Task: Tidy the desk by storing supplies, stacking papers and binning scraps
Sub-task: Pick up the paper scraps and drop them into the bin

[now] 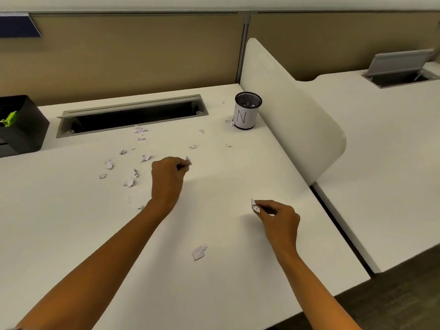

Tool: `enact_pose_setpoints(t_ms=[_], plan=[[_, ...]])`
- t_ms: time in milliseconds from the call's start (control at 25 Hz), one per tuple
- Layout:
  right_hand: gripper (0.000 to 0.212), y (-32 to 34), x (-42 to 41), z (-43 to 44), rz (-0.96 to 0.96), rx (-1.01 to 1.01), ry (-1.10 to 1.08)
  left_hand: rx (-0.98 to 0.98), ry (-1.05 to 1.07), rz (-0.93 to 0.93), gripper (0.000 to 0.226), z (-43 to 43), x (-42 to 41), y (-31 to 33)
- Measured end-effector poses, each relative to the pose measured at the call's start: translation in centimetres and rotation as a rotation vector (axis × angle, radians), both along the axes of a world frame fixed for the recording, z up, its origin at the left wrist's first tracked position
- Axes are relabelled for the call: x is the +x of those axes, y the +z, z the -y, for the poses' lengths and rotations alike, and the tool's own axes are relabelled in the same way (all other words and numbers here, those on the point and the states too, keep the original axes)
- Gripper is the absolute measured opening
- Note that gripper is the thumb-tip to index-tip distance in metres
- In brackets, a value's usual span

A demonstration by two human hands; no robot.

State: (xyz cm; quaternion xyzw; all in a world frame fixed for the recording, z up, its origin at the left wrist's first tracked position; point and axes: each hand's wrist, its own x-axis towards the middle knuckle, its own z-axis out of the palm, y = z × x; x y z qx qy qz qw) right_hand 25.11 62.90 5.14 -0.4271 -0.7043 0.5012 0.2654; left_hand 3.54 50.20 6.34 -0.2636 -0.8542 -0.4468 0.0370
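Note:
My left hand (pixel 167 173) is closed over the middle of the white desk (pixel 238 282), pinching a small paper scrap (pixel 188 160) at its fingertips. My right hand (pixel 279 216) is closed on another white scrap (pixel 255 207), nearer the desk's right edge. Several torn paper scraps (pixel 129 181) lie scattered left of my left hand and toward the back. One larger scrap (pixel 198 252) rests between my forearms. A black mesh cup (pixel 246 110) wrapped in white paper marked "N" stands at the back right, with scraps inside.
A black organizer box (pixel 22 126) with a green item stands at the far left. An open cable tray slot (pixel 131 115) runs along the back. A rounded white divider (pixel 292 110) borders the right side, with another desk beyond it.

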Motion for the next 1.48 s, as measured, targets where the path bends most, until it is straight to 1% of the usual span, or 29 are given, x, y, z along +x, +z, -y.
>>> enact_pose_setpoints(t_ms=[120, 200, 360, 560, 680, 800, 880, 1000, 1080, 1160, 1240, 1360, 1400, 1480], plan=[[0.01, 0.3, -0.2, -2.6, -0.045, -0.024, -0.079, -0.025, -0.139, -0.081, 0.014, -6.9, -1.2, 2.0], [0.011, 0.3, -0.7, -4.4, -0.07, -0.035, -0.108, -0.024, -0.182, -0.132, 0.013, -11.7, -2.7, 3.4], [0.01, 0.2, -2.2, -7.1, -0.093, -0.038, -0.107, -0.005, -0.152, -0.066, 0.007, -20.2, -6.5, 4.8], [0.01, -0.4, -3.8, -9.6, -0.12, -0.023, -0.079, 0.011, -0.094, 0.058, 0.01, -27.5, -9.3, 4.5], [0.012, -0.7, -4.3, -10.4, -0.135, -0.03, -0.042, -0.035, -0.117, 0.011, 0.019, -29.4, -10.1, 4.2], [0.012, -1.1, -4.8, -11.1, -0.146, -0.044, -0.008, -0.099, -0.169, -0.011, 0.024, -29.6, -10.9, 2.9], [0.012, -1.2, -5.3, -11.7, -0.142, -0.051, 0.012, -0.128, -0.16, -0.079, 0.025, -29.0, -10.9, 2.6], [0.013, -0.8, -6.4, -12.7, -0.14, -0.036, 0.032, -0.04, -0.158, -0.184, 0.028, -27.2, -9.3, 3.2], [0.014, 0.1, -7.8, -13.6, -0.142, -0.002, 0.04, 0.027, -0.145, -0.212, 0.028, -24.9, -7.4, 2.9], [0.014, 1.2, -9.8, -14.9, -0.142, 0.058, 0.038, 0.026, -0.106, -0.209, 0.029, -21.9, -5.2, 1.3], [0.014, 2.6, -12.5, -16.2, -0.139, 0.153, 0.035, -0.058, -0.091, -0.116, 0.033, -18.7, -3.0, -1.5], [0.012, 4.2, -17.3, -18.6, -0.139, 0.317, 0.06, -0.294, -0.13, 0.0, 0.043, -14.5, -0.9, -5.8], [0.012, 4.6, -19.0, -19.4, -0.122, 0.364, 0.081, -0.39, -0.153, 0.002, 0.05, -13.4, -0.5, -6.8], [0.013, 5.0, -22.3, -21.0, -0.066, 0.457, 0.115, -0.57, -0.223, -0.07, 0.067, -12.0, -0.4, -8.1]])
